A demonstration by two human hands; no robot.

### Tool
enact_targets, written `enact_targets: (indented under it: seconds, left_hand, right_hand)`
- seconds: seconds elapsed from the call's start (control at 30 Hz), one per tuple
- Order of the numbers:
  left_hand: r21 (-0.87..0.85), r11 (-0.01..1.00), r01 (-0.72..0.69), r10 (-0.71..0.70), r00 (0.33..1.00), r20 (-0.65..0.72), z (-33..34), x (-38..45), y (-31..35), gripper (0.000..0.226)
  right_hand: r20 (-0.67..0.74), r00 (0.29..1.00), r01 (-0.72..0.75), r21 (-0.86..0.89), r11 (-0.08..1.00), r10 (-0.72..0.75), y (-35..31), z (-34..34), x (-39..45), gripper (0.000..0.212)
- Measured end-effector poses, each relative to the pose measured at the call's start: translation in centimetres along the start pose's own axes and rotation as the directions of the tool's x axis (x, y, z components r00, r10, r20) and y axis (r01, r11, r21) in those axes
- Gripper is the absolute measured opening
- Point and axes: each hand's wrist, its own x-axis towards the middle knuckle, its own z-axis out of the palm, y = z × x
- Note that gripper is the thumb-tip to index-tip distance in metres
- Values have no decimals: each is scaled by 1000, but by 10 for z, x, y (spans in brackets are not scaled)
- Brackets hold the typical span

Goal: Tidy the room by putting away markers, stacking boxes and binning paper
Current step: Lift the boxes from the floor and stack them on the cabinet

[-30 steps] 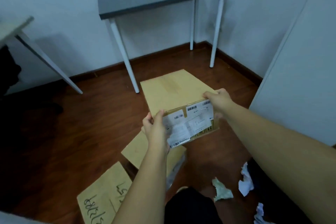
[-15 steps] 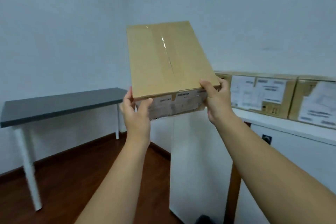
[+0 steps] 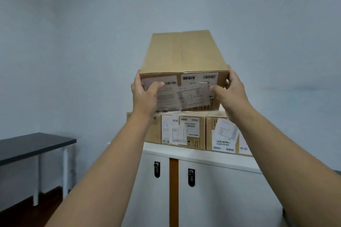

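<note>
A brown cardboard box [image 3: 182, 55] with white shipping labels on its near face is held up in front of me at head height. My left hand [image 3: 145, 94] grips its near left corner, thumb across the label. My right hand [image 3: 230, 92] grips its near right corner. The box's underside sits at or just above the tops of two labelled cardboard boxes [image 3: 183, 129] standing side by side on a white cabinet [image 3: 208, 160]; I cannot tell whether it touches them. No markers or paper are in view.
The white cabinet has two doors with black locks [image 3: 157, 169] and a brown strip between them. A dark grey table with white legs [image 3: 35, 143] stands at the left against the wall. Dark wood floor shows under it.
The view has turned from the floor up to the cabinet. The box has travelled with both hands from low over the floor to above the boxes on the cabinet.
</note>
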Motion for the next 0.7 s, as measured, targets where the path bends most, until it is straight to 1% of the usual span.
enact_targets:
  seconds: [0.1,0.17,0.23,0.3,0.37,0.4,0.43,0.5,0.53,0.6,0.7]
  left_hand:
    - [-55,996,-63,66,997,50,8,25,-11,58]
    - [-73,992,-102,107,991,81,7,43,-23,47]
    - [-95,988,-119,131,984,122,3,63,-37,44]
    - [-88,991,-98,111,982,153,-1,82,-53,47]
    - [16,999,-49,45,984,172,-4,100,-79,54]
    - [111,994,-8,-13,983,185,-5,107,-94,61]
    - [250,968,33,-83,978,192,-6,113,-110,68]
    - [554,830,68,-214,955,204,-9,117,-144,73]
    - [639,768,31,-231,945,232,-10,116,-160,70]
    - [722,690,-60,-220,932,287,-14,113,-189,65]
    - [823,558,-108,-264,917,300,-22,110,-225,70]
  right_hand:
    - [45,998,36,-76,996,-32,4,-7,25,73]
    - [63,996,68,-137,988,-59,13,-4,43,75]
    - [49,996,86,-210,974,-77,28,0,61,78]
    - [20,996,91,-276,957,-89,50,6,78,75]
    - [-17,997,68,-301,951,-76,81,11,93,68]
    - [-27,998,47,-319,947,-59,98,14,98,64]
    - [-25,999,23,-345,938,-33,116,15,103,60]
    - [3,999,-37,-395,918,42,150,19,111,58]
    - [17,997,-64,-416,907,78,165,21,114,62]
    - [36,994,-77,-469,880,107,186,27,121,68]
    - [60,990,-78,-517,852,127,205,41,135,73]
